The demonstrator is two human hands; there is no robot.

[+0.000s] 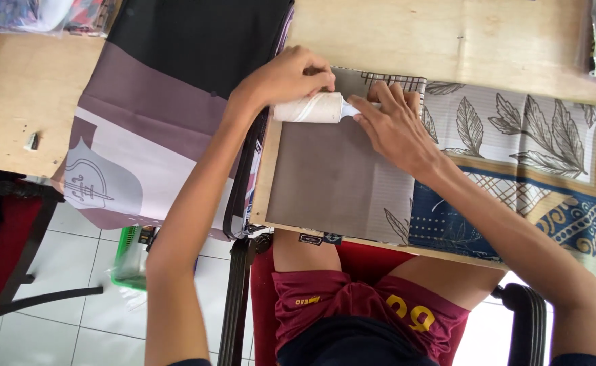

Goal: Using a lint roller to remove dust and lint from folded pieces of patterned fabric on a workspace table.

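The left hand point(288, 78) closes its grip over the white cylindrical lint roller point(309, 108), pressing the roll flat against the grey-brown folded fabric panel point(332, 179). The right hand point(396, 125) grips the roller's pale handle point(355, 108) with its fingers and rests on the cloth, which pins the fabric down. The panel lies on the pale wooden desk point(447, 37), at its near edge. To the right spreads a leaf-patterned blue and beige cloth point(535, 149); to the left hangs a mauve and white printed bag point(142, 149).

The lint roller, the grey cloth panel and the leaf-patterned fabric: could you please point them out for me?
lint roller point(309, 108), head view, middle of its white roll.
grey cloth panel point(325, 176), head view, its bare centre.
leaf-patterned fabric point(515, 129), head view, on a leaf.
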